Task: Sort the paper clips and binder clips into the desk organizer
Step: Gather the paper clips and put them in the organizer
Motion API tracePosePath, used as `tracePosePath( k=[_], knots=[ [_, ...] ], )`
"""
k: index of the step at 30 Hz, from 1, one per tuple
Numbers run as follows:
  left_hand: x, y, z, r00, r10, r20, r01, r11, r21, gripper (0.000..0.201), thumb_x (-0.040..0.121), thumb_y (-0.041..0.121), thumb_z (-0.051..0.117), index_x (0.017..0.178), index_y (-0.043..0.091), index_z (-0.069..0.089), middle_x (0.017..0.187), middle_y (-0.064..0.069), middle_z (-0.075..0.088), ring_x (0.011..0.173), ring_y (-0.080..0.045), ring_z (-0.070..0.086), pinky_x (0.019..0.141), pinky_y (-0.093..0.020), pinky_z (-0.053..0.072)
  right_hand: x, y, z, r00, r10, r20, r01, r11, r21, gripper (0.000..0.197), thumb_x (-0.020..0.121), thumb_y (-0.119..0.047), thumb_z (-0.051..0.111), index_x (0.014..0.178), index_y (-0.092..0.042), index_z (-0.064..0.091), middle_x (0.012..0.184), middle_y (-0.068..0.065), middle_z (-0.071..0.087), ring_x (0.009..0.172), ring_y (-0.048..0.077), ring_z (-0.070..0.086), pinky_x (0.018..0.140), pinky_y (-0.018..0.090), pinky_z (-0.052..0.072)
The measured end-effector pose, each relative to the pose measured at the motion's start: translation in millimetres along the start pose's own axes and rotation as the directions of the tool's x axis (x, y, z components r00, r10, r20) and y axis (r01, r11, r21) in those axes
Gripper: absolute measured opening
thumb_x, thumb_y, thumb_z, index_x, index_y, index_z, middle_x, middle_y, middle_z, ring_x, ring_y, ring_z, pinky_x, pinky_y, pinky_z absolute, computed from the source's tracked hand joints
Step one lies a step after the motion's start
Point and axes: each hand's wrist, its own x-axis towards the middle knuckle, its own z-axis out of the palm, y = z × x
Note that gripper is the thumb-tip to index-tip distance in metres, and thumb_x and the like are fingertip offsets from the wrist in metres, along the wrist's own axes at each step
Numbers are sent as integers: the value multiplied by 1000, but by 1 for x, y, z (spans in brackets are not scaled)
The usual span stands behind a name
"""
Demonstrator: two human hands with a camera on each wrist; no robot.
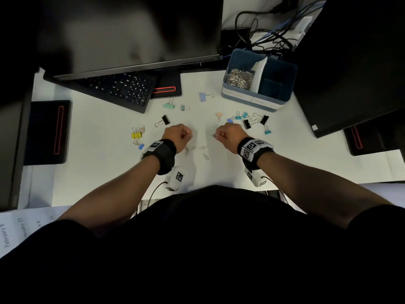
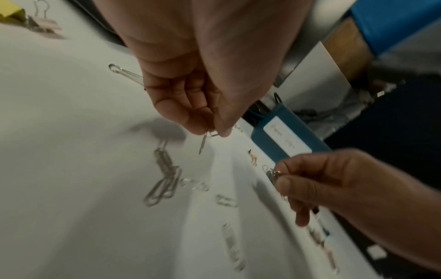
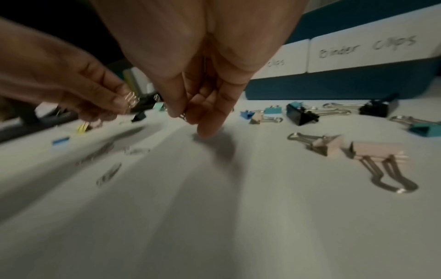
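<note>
My left hand (image 1: 178,135) hovers above the desk and pinches silver paper clips (image 2: 207,138) between thumb and fingertips. My right hand (image 1: 228,134) pinches a small bunch of paper clips (image 1: 214,135) too, seen at its fingertips (image 3: 183,115). Several loose paper clips (image 1: 198,150) lie on the white desk between my wrists. Coloured binder clips are scattered around: a black one (image 1: 164,120) and a yellow one (image 1: 136,135) at the left, a cluster (image 1: 247,120) at the right. The blue desk organizer (image 1: 258,99) stands at the back right, its left compartment full of paper clips (image 1: 239,78).
A black keyboard (image 1: 122,91) and a monitor (image 1: 131,34) stand at the back left, another dark monitor (image 1: 350,73) at the right. Cables (image 1: 269,29) tangle behind the organizer. Black stands (image 1: 47,132) sit at the far left and right. A calendar sheet (image 1: 15,229) lies at the lower left.
</note>
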Motion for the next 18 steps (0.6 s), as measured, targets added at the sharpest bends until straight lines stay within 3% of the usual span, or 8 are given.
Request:
tracePosePath(
  k=[4, 7, 9, 13, 18],
  knots=[
    [6, 13, -1, 998, -28, 56, 39, 980, -195, 14, 87, 21, 63, 98, 13, 67, 93, -1, 67, 84, -13, 60, 84, -25, 48, -2, 1, -16, 995, 97, -38, -88, 980, 180, 19, 91, -21, 63, 102, -8, 70, 86, 5, 65, 80, 20, 59, 83, 32, 54],
    [9, 24, -1, 993, -37, 111, 71, 947, -313, 7, 88, 15, 60, 94, 16, 64, 88, -1, 66, 73, -9, 58, 72, -24, 49, -1, 1, -25, 981, 194, 2, -176, 889, 422, 13, 88, -19, 67, 98, -11, 70, 77, 3, 65, 73, 22, 63, 73, 35, 60],
    [11, 31, 0, 991, -39, 129, 84, 925, -370, 8, 89, 11, 57, 90, 16, 63, 84, 2, 64, 70, -6, 56, 64, -20, 47, -1, 2, -32, 980, 198, 7, -178, 863, 473, 10, 87, -17, 68, 95, -10, 71, 75, 6, 65, 69, 22, 62, 70, 35, 61],
    [17, 45, -1, 991, -23, 130, 77, 901, -427, 16, 89, 7, 55, 83, 20, 63, 80, 6, 64, 69, -7, 56, 62, -19, 46, 6, 9, -52, 979, 202, -22, -161, 837, 523, 9, 86, -21, 69, 92, -14, 73, 82, 11, 70, 67, 20, 65, 74, 39, 61],
    [36, 91, -10, 995, 27, 98, 21, 890, -456, 15, 91, 5, 55, 98, 15, 65, 82, 5, 64, 70, -6, 57, 59, -15, 48, 20, 11, -95, 963, 246, -112, -105, 724, 682, 15, 88, -13, 67, 101, -6, 71, 77, 3, 67, 61, 10, 62, 61, 25, 60]
  ],
)
